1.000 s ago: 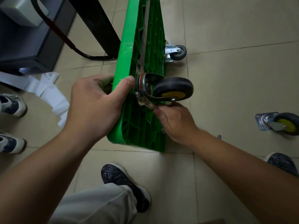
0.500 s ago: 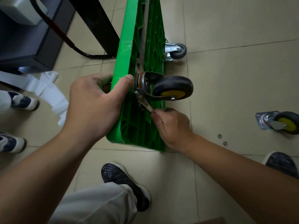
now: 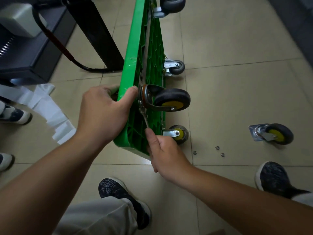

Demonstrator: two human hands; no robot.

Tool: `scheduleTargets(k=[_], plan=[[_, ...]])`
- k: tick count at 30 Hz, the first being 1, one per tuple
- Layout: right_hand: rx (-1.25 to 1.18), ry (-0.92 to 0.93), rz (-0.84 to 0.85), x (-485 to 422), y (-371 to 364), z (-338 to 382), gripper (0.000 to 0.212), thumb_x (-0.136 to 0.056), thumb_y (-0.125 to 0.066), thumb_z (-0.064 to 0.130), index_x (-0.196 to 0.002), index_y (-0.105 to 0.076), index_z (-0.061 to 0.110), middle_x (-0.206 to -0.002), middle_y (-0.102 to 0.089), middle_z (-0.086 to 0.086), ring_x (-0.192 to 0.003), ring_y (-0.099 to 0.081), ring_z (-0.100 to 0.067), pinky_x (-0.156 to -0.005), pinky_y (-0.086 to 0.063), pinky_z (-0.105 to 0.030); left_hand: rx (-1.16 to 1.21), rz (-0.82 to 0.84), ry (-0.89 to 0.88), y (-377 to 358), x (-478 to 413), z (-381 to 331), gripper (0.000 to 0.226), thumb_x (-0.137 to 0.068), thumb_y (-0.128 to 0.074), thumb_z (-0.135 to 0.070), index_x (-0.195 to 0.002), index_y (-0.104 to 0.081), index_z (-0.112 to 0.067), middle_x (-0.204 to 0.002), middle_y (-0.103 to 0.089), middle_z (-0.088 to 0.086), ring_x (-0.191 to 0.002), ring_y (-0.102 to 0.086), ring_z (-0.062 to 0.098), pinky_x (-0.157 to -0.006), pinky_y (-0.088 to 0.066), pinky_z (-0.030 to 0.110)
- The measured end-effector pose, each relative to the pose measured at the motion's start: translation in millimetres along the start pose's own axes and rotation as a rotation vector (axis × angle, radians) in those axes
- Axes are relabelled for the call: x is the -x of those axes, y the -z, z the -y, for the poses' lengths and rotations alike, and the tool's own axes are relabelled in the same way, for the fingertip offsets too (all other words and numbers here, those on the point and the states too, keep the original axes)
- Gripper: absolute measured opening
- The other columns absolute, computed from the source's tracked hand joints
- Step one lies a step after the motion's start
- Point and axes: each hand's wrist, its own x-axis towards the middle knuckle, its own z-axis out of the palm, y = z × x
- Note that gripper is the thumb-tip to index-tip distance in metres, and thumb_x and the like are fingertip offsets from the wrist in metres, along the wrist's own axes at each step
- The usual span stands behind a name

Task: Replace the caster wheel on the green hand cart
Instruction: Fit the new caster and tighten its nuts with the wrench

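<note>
Head view, every place given relative to the cart
Cart: the green plastic hand cart [image 3: 130, 70] stands on its long edge on the beige tiled floor [image 3: 237, 92], its ribbed underside facing right.
Left hand: the left hand [image 3: 103, 112] grips the cart's upper rim; its fingers [image 3: 101, 89] curl over the far side and the thumb lies on the near side, just beside the caster plate.
Right hand: the right hand [image 3: 162, 153] is at the cart's near lower corner, with thumb and curled fingers pinching the handle of a thin metal wrench [image 3: 144, 117].
Wrench: it slants up from the right hand, and its head sits at the lower edge of the caster's mounting plate.
Mounted caster: a black caster wheel with a yellow hub [image 3: 171, 100] juts right from the underside, near the left thumb.
Other wheels on the cart: a yellow-hubbed caster [image 3: 179, 134] is at the near bottom corner, a small grey caster [image 3: 176, 67] is farther along, and a dark one [image 3: 172, 3] is at the far end.
Loose caster: a black and yellow caster with a steel plate [image 3: 274, 134] lies on the floor well to the right of the cart.
Small hardware: three small metal rings [image 3: 217, 147] lie on the floor between the cart and the loose caster.
Left of the cart: a strip of white paper [image 3: 50, 112] and a black cable [image 3: 67, 53].
Near end: a black knit shoe [image 3: 122, 192] is on the floor.
</note>
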Motion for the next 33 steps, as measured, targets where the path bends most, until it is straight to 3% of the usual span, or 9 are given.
scheduleTargets(k=[9, 13, 17, 20, 22, 24, 27, 31, 33], plan=[[0.146, -0.111, -0.087, 5, 1, 17, 0.072, -0.091, -0.017, 0.075, -0.052, -0.033, 0.016, -0.041, -0.034, 0.006, -0.049, -0.039, -0.02, -0.058, -0.037, -0.035, 0.036, -0.009, 0.026, 2, 0, 3, 0.035, -0.081, -0.059, -0.062, -0.072, -0.075, -0.033, -0.065, -0.074, -0.005, -0.063, -0.073, 0.017, -0.062, -0.06, 0.049], [0.206, -0.071, -0.078, 3, 1, 16, 0.073, -0.095, -0.015, 0.072, -0.054, -0.036, 0.015, -0.045, -0.039, 0.004, -0.051, -0.044, -0.022, -0.062, -0.044, -0.038, 0.056, 0.013, 0.029, 3, -1, 5, 0.034, -0.079, -0.06, -0.064, -0.071, -0.075, -0.035, -0.067, -0.075, -0.004, -0.065, -0.074, 0.018, -0.063, -0.061, 0.05], [0.194, 0.062, -0.128, 6, 2, -1, 0.071, -0.092, -0.014, 0.076, -0.055, -0.035, 0.019, -0.046, -0.039, 0.007, -0.046, -0.036, -0.011, -0.052, -0.033, -0.034, 0.092, 0.058, 0.034, 5, 0, 3, 0.024, -0.077, -0.061, -0.065, -0.067, -0.073, -0.047, -0.07, -0.076, -0.009, -0.067, -0.075, 0.013, -0.068, -0.064, 0.049], [0.202, 0.108, -0.199, 16, 14, -32, 0.064, -0.091, -0.022, 0.079, -0.057, -0.037, 0.026, -0.051, -0.04, 0.008, -0.047, -0.036, -0.009, -0.048, -0.028, -0.03, 0.071, 0.075, 0.043, 7, -2, 3, 0.024, -0.084, -0.064, -0.058, -0.069, -0.07, -0.04, -0.069, -0.075, -0.012, -0.064, -0.074, 0.008, -0.067, -0.064, 0.047], [0.323, 0.121, -0.225, 22, 28, -55, 0.057, -0.09, -0.037, 0.076, -0.06, -0.038, 0.028, -0.052, -0.041, 0.007, -0.048, -0.041, -0.011, -0.048, -0.034, -0.031, 0.041, 0.098, 0.044, 11, -5, 5, 0.022, -0.092, -0.067, -0.051, -0.076, -0.072, -0.036, -0.069, -0.075, -0.012, -0.062, -0.074, 0.007, -0.066, -0.064, 0.047], [0.505, 0.177, -0.247, 24, 40, -75, 0.048, -0.09, -0.05, 0.064, -0.061, -0.03, 0.031, -0.05, -0.036, 0.006, -0.047, -0.041, -0.012, -0.047, -0.035, -0.033, 0.021, 0.126, 0.05, 16, -10, 9, 0.024, -0.095, -0.066, -0.048, -0.085, -0.076, -0.029, -0.069, -0.076, -0.008, -0.062, -0.074, 0.009, -0.065, -0.064, 0.047], [0.698, 0.217, -0.245, 18, 51, -100, 0.038, -0.088, -0.056, 0.035, -0.064, -0.027, 0.031, -0.049, -0.026, 0.01, -0.046, -0.037, -0.018, -0.046, -0.023, -0.028, 0.006, 0.144, 0.057, 26, -19, 17, 0.024, -0.096, -0.065, -0.047, -0.092, -0.077, -0.027, -0.07, -0.076, -0.01, -0.061, -0.074, 0.008, -0.06, -0.064, 0.039], [0.844, 0.001, -0.177, 11, 58, -141, 0.023, -0.091, -0.059, 0.026, -0.073, -0.046, 0.021, -0.055, -0.048, -0.002, -0.058, -0.047, -0.027, -0.052, -0.024, -0.033, -0.001, 0.113, 0.078, 39, -32, 24, 0.011, -0.098, -0.065, -0.043, -0.102, -0.071, -0.036, -0.07, -0.073, -0.022, -0.063, -0.072, -0.001, -0.049, -0.052, 0.014], [0.905, -0.104, -0.158, 9, 58, -161, 0.013, -0.093, -0.053, 0.028, -0.083, -0.049, 0.021, -0.068, -0.062, -0.006, -0.065, -0.053, -0.031, -0.057, -0.026, -0.034, -0.01, 0.078, 0.117, 41, -38, 28, 0.016, -0.1, -0.063, -0.041, -0.111, -0.072, -0.035, -0.077, -0.077, -0.01, -0.071, -0.075, 0.009, -0.06, -0.06, 0.028]])
